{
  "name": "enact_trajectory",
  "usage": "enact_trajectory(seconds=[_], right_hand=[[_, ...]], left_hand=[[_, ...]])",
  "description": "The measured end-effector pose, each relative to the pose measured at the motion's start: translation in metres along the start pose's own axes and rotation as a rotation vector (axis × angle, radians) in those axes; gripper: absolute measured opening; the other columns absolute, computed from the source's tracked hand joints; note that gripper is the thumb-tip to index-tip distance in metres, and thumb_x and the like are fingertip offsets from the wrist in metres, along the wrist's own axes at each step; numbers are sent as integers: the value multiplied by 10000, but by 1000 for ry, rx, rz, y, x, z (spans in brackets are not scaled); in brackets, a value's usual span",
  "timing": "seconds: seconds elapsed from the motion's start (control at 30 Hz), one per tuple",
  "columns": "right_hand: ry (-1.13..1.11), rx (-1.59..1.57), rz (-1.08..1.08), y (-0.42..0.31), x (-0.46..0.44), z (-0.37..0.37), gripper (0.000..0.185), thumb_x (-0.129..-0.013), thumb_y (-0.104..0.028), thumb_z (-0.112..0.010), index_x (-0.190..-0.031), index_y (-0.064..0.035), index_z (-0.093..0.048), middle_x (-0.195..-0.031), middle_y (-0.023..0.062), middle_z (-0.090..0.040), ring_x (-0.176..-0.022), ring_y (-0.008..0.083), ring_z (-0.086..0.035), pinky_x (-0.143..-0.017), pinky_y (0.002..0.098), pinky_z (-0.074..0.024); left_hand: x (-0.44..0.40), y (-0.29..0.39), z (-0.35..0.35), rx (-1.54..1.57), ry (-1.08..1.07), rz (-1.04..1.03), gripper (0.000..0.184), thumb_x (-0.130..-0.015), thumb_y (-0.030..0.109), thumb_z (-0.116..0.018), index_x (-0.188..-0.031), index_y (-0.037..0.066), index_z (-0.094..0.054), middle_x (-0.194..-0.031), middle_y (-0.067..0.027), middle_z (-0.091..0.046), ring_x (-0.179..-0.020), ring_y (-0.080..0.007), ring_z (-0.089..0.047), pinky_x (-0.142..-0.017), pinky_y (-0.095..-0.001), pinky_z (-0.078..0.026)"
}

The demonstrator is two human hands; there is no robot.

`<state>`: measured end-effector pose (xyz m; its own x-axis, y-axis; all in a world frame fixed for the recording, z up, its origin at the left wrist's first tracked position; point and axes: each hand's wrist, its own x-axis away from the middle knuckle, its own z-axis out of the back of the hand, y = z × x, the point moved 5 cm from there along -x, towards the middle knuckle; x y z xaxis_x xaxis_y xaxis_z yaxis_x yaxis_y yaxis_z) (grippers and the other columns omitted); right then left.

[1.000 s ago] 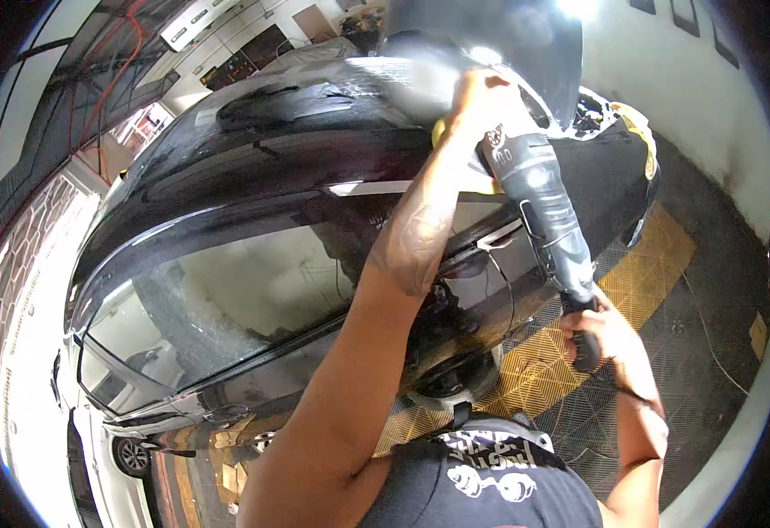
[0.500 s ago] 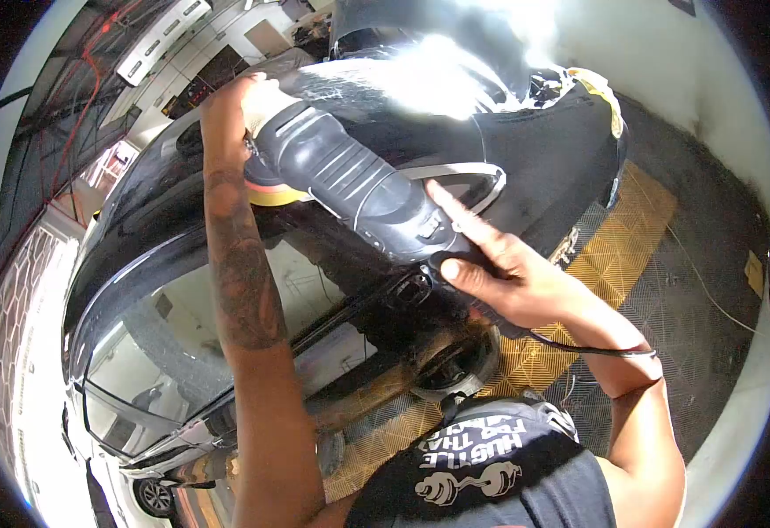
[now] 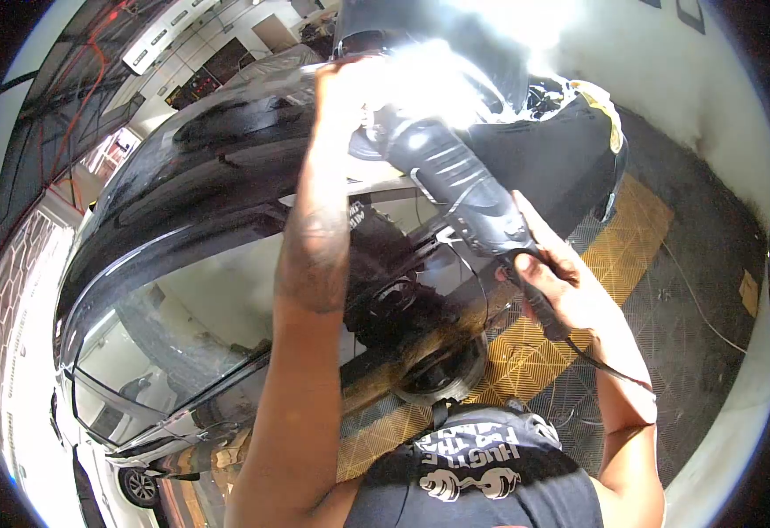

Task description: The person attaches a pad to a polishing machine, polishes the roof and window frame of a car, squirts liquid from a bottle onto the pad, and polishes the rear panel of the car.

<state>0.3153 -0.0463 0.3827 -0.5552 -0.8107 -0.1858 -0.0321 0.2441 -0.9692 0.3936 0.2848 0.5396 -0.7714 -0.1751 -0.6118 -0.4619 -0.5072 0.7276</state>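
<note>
A black car polisher (image 3: 464, 180) reaches diagonally across the dark car (image 3: 227, 176), its head towards the front of the car. My left hand (image 3: 354, 88) is closed at the polisher's head, though strong glare washes out its fingers. My right hand (image 3: 565, 286) wraps round the rear grip, with the thumb along its near side. Beneath the head, the polishing pad is mostly hidden by the tool, my wrist and the glare. A black power cord (image 3: 601, 363) runs from the rear grip along my right forearm.
Yellow floor tiles (image 3: 526, 352) and dark tiles lie beside the car. A pale wall (image 3: 711, 158) rises on the right, and a thin cable (image 3: 702, 304) crosses the floor. Yellow tape (image 3: 603, 106) edges the car's front opening. A wheel (image 3: 442, 374) shows below.
The polisher has moved right across the car, into the glare, with both hands on it. Its pad, yellow and orange at the edge before, is now hardly visible.
</note>
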Motion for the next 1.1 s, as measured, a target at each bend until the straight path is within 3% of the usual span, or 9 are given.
enact_trajectory(seconds=[0.07,0.1,0.17,0.4,0.67,0.87,0.93,1.03,1.1], right_hand=[[125,-34,-76,4,8,21,775,-995,-239,-622,-1618,-207,-163,-1143,89,-661,-664,70,-534,-569,245,-481],[80,-89,-6,19,6,36,795,-975,-189,-632,-1617,-222,-164,-966,71,-664,-585,65,-529,-538,233,-495],[95,-140,-12,26,12,55,791,-973,-168,-620,-1616,-227,-164,-945,72,-659,-567,66,-542,-519,221,-501],[216,-230,-89,34,22,72,844,-948,-85,-604,-1617,-229,-110,-932,116,-679,-530,97,-617,-500,224,-552],[180,-124,-22,15,7,19,846,-966,-249,-662,-1619,-215,-125,-927,89,-668,-497,70,-547,-487,230,-501],[153,-49,-29,-7,4,-24,816,-981,-326,-647,-1618,-207,-152,-1314,117,-573,-890,141,-606,-560,228,-499],[152,-63,-56,-4,1,-31,813,-982,-327,-646,-1618,-197,-156,-1375,107,-540,-959,154,-593,-593,225,-510],[96,18,139,-7,-6,-37,785,-1002,-287,-620,-1618,-165,-148,-1415,92,-517,-950,140,-587,-629,224,-514],[35,23,30,-17,-4,-51,744,-1022,-208,-582,-1616,-126,-142,-1461,99,-479,-1113,145,-551,-799,264,-526]], left_hand=[[6,16,-48,123,98,136,235,-901,198,-673,-936,-25,-737,-742,-86,-725,-570,-159,-662,-504,-278,-516],[-8,9,-64,-314,27,-134,245,-896,213,-681,-933,-23,-732,-765,-96,-730,-593,-162,-674,-501,-288,-524],[-22,-5,-95,-757,-38,-400,256,-891,229,-689,-931,-21,-727,-788,-107,-735,-616,-165,-687,-498,-298,-532],[-41,-79,-132,156,-18,353,192,-822,237,-731,-928,78,-753,-852,-73,-732,-771,-157,-703,-692,-323,-579],[-26,-38,-45,-7,86,131,190,-836,213,-709,-943,63,-755,-853,-78,-736,-756,-161,-703,-687,-320,-573],[-22,-13,-3,-196,28,-129,190,-847,194,-693,-954,51,-757,-853,-81,-740,-745,-164,-702,-684,-319,-568],[-18,5,1,-415,-27,-304,190,-851,188,-687,-958,47,-758,-853,-82,-741,-742,-165,-702,-683,-318,-567],[-4,32,3,-928,-97,-576,224,-896,135,-645,-1003,-29,-752,-865,-101,-751,-712,-158,-699,-632,-299,-557],[2,39,11,-1035,-142,-602,231,-905,121,-632,-1045,-27,-741,-926,-102,-755,-796,-165,-713,-709,-299,-575]])
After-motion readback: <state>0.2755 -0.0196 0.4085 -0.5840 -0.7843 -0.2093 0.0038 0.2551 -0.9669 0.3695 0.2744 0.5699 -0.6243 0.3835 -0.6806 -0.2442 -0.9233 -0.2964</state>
